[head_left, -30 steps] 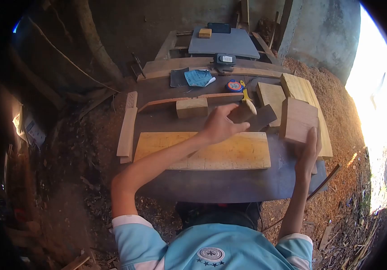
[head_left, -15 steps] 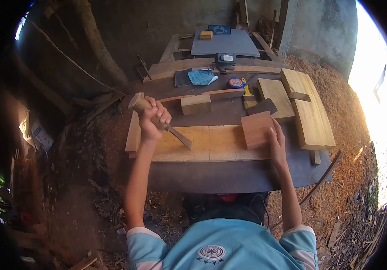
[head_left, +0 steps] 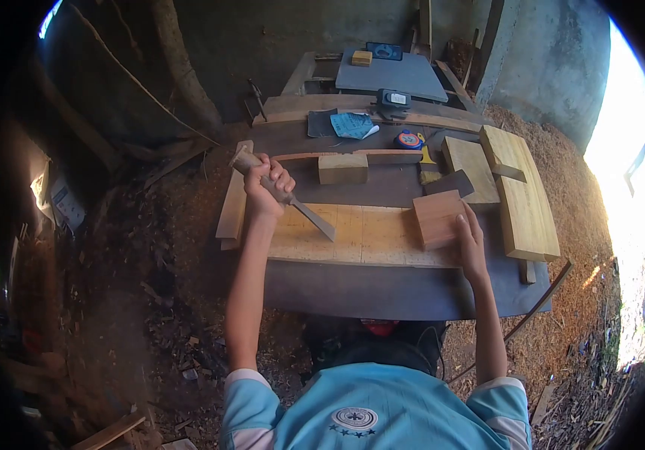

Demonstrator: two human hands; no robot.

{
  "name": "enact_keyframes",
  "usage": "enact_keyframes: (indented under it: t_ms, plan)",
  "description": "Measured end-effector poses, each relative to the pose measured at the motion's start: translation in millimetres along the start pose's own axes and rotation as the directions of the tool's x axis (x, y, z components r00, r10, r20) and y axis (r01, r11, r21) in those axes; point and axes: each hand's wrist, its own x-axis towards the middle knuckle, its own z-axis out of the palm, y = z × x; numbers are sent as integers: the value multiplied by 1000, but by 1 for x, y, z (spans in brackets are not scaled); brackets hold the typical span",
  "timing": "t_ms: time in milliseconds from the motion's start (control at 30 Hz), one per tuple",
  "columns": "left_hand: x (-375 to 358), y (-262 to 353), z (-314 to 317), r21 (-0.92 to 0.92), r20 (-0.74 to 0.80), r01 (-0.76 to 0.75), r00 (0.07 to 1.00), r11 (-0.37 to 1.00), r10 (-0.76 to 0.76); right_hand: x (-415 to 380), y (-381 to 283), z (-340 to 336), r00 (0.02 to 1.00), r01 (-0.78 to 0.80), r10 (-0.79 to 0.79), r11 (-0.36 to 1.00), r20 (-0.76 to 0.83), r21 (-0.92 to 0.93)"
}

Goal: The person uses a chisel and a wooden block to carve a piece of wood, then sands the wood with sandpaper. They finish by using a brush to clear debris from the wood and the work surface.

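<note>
firmly, a chisel (head_left: 315,222) is held in the left hand (head_left: 266,191), the grip being clamped round its wooden handle, with the blade slanted down toward the right over a yellowish board (head_left: 382,232); whether the board is touched by the tip cannot be told. a square wooden block (head_left: 437,220) is held at its right edge by the right hand (head_left: 472,241), whose grip is closed on it with the thumb laid against the face, and part of the board's right portion is covered by it from this view. the board is laid lengthwise across the near part of a dark bench (head_left: 352,289). behind it, a smaller block (head_left: 342,169) is set just in front of a thin wooden strip (head_left: 390,154). beyond the square block, a dark flat plate (head_left: 453,184) is seen, with a yellow-handled brush (head_left: 429,174) beside it and a tape measure (head_left: 408,140) farther back. at the right, a thick plank (head_left: 528,210) is placed beside a pale slab (head_left: 472,169), and a blue sheet (head_left: 351,125) is laid partly over a dark sheet (head_left: 321,124) toward the rear
</note>
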Motion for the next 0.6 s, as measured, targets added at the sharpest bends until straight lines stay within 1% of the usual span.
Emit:
enact_keyframes:
  t_ms: [100,200,267,367,467,567,600]
  plan:
    - [-3,3,12,37,-12,1,1000,999,0,-3,-8,1,999,-50,50,999,-8,-19]
    - [-5,4,19,83,16,-28,1000,996,26,-3,-6,1,998,-52,51,998,-21,-38]
    - [-7,4,22,120,29,-38,999,992,35,-2,-5,1,999,-25,24,999,-22,-44]
    - [2,0,14,96,27,-1,1000,995,-1,-2,-5,3,1000,-19,18,999,-20,-39]
    - [11,-4,20,131,68,9,998,991,-18,-4,-8,3,999,-18,16,999,-37,-39]
    - [13,-6,27,167,59,11,998,986,-21,-3,-8,5,999,-15,13,999,-37,-42]
    - [12,-6,30,94,11,11,1000,996,-12,-3,-6,4,999,-14,13,999,-33,-44]
